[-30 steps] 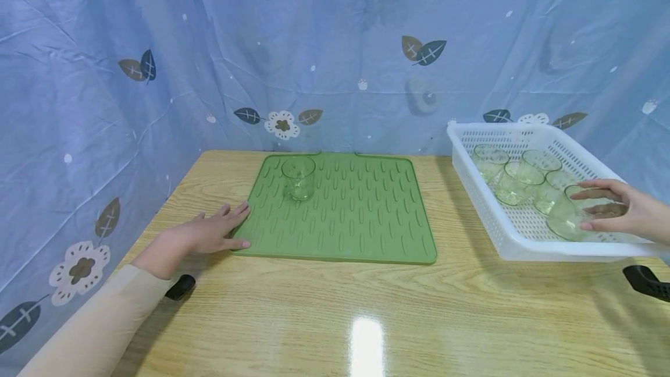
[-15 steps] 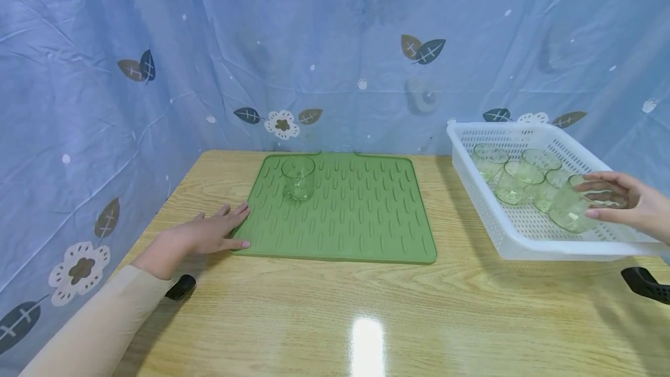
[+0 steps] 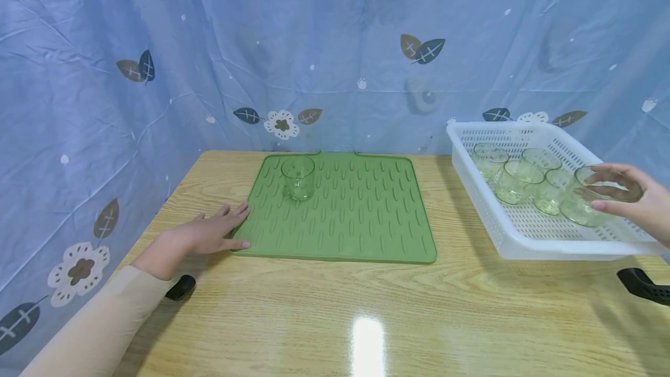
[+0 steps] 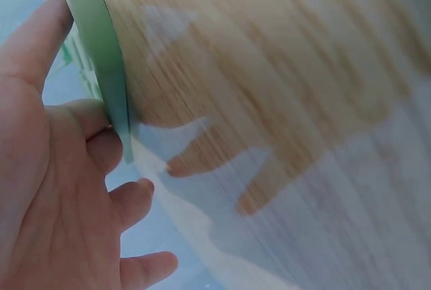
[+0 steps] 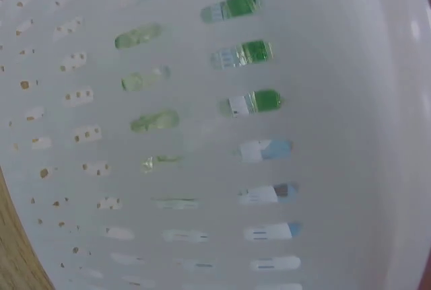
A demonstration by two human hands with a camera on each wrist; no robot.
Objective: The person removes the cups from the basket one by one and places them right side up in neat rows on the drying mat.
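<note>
In the head view my right hand (image 3: 630, 196) grips a clear greenish glass cup (image 3: 580, 207) by its upper part, thumb on the near side and fingers over the far side. The cup is over the right part of a white slotted basket (image 3: 565, 248); whether its base touches the basket floor I cannot tell. My left hand (image 3: 206, 233) lies with spread fingers at the left edge of a green ribbed mat (image 3: 356, 226). The left wrist view shows its thumb and fingers at the mat's rim (image 4: 101, 41). A similar glass cup (image 3: 300, 179) stands upright on the mat.
Several more glass cups (image 3: 518, 182) stand close together in the basket. The right wrist view shows only the basket's slotted wall (image 5: 337, 135) and a bit of table. Behind the wooden table (image 3: 293, 319) hangs a blue patterned curtain (image 3: 335, 45).
My right hand has closed round the nearest cup and shifted it up and right, bringing it from tilted to more upright. The left hand and the mat have stayed put.
</note>
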